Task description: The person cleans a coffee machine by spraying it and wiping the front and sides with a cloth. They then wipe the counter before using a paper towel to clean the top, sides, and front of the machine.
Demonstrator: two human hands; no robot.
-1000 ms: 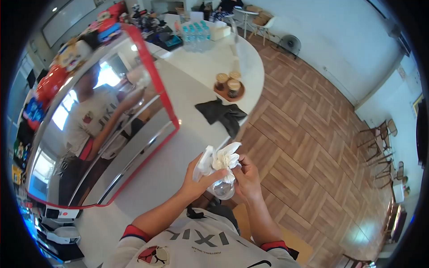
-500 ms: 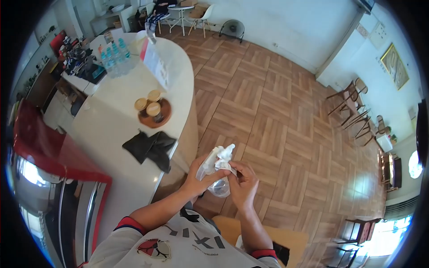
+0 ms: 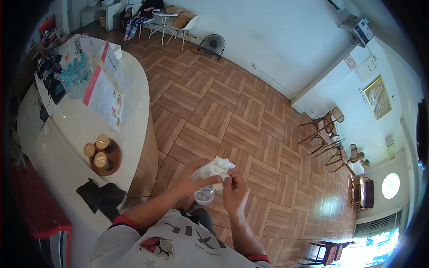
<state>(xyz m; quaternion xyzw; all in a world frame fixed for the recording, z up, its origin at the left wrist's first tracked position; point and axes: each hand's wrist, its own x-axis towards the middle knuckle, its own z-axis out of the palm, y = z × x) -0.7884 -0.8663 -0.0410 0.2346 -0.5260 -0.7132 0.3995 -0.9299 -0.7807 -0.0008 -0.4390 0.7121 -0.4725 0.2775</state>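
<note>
The person's left hand (image 3: pixel 191 177) is closed around a clear glass (image 3: pixel 204 195). Its fingers wrap the upper part, and the rounded bottom of the glass shows below them. A white cloth (image 3: pixel 214 168) is bunched over the mouth of the glass and sticks up above the left thumb. The right hand (image 3: pixel 235 193) is just beside the glass on its other side, with its thumb and fingertips pinched on the lower edge of the white cloth. Both hands are held in the air in front of the chest, above the wooden parquet floor (image 3: pixel 250 120).

Just below the grip is the person's white shirt (image 3: pixel 178 245). It carries large dark letters seen upside down; an "X" can be made out, but the rest cannot be read. There is also a red and black crest (image 3: pixel 155 247), and a line of small print too fine to read.

Well to the left of the hands is a white counter (image 3: pixel 58 134). On it are a round wooden tray (image 3: pixel 114 157) holding three cork-lidded jars (image 3: pixel 101 160), and a dark cloth (image 3: pixel 101 196) nearer the person. Farther along the counter stands a printed sheet (image 3: pixel 105 94) with a red stripe, its text too small to read, and beyond that a cluster of water bottles (image 3: pixel 71 76) with blue labels. Far ahead of the grip, a floor fan (image 3: pixel 212 44) stands by the wall.
</note>
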